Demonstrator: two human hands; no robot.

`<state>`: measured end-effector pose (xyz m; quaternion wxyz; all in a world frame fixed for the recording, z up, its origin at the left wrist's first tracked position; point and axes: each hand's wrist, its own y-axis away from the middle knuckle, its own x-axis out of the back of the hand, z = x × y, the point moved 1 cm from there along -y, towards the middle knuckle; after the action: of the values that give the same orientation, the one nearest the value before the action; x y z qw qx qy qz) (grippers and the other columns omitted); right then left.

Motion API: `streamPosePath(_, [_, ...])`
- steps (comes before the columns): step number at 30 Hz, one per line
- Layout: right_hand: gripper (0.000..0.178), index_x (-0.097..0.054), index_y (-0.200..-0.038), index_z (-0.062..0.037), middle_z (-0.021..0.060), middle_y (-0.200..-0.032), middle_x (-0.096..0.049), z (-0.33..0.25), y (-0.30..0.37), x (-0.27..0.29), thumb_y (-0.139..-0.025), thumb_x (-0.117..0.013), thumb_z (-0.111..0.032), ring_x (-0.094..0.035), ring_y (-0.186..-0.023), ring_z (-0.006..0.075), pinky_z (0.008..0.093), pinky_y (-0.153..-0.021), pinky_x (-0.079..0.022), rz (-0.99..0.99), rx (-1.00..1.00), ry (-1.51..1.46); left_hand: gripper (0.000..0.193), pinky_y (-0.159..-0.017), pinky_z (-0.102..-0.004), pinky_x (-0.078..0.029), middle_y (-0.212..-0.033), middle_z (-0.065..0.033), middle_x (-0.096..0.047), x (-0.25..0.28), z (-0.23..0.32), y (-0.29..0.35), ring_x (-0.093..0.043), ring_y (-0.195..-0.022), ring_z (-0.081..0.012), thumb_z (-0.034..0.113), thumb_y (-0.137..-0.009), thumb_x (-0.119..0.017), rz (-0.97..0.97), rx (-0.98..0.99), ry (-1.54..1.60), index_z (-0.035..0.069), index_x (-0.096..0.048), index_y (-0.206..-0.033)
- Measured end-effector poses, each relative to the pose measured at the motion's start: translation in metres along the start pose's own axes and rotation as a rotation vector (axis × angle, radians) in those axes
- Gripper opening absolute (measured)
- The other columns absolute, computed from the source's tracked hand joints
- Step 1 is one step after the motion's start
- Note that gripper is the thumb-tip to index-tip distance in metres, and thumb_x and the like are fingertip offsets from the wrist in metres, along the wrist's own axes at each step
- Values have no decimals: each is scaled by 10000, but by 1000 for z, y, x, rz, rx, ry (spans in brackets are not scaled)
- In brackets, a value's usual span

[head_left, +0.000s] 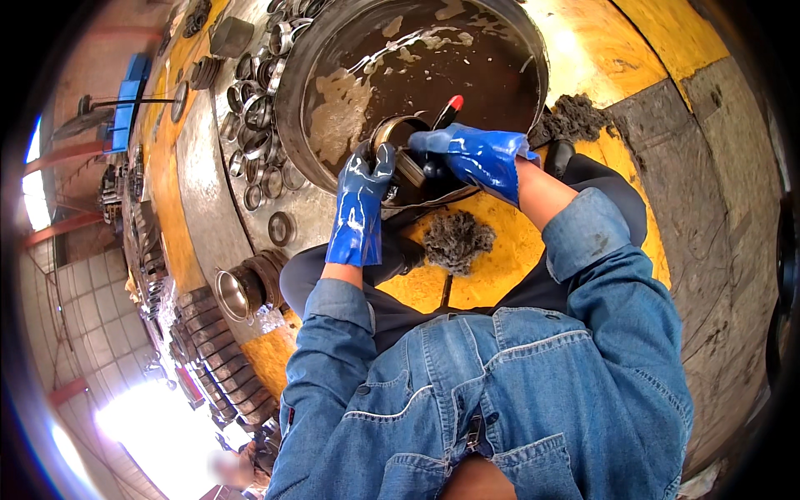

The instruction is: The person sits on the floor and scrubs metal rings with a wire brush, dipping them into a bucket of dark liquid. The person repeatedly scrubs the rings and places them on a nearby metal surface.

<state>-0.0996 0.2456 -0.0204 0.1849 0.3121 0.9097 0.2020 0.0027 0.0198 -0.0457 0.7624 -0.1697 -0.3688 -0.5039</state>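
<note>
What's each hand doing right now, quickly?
Left hand: closed, holding a metal ring.
Right hand: closed around a red-tipped black handle; what tool it belongs to can't be told.

The basin stands on the floor with liquid in it. Just inside its near rim, between the left hand and the right hand, is the held ring; a tool juts from the right hand over the liquid. Left of the basin lies a ring cluster, a lone ring nearer, then a ring stack. One clump lies between the person's legs, another clump beside the right rim.
</note>
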Motion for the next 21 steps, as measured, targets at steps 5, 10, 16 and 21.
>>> streamPosePath(5, [453,-787,-1060,-71,6,-833,-712,-37,33,-9,-999,-644,-496,-589,-723,111,274,-703,-448,-15,-1,35,617,-952,-415,-556,-1147,-254,-752,1,-13,-1,-733,-1075,-362,490,-955,-705,27,-15,-18,-32,-684,-1284])
streamPosePath(10, [382,-795,-989,-98,202,-906,-755,15,-27,-6,-908,-680,-453,-740,-914,395,476,-768,-592,289,233,919,671,-978,-448,-549,-1145,-260,-753,15,68,2,-724,-1099,-405,524,-862,-764,-122,97,-297,-17,-702,-1254])
streamPosePath(16, [286,-767,-975,-202,76,-915,-770,-21,-40,28,-885,-688,-461,-736,-862,350,439,-763,-599,297,-67,950,614,-1011,-452,-538,-1207,-255,-737,22,76,-29,-698,-1174,-391,448,-801,-778,-239,222,-578,15,-704,-1229])
streamPosePath(21, [359,-780,-1044,-191,71,-1018,-788,-39,-13,37,-907,-672,-505,-746,-950,344,437,-841,-601,554,-5,862,519,-962,-470,-563,-1167,-218,-748,22,108,-31,-712,-1124,-395,384,-808,-806,-441,-69,-880,78,-716,-1217])
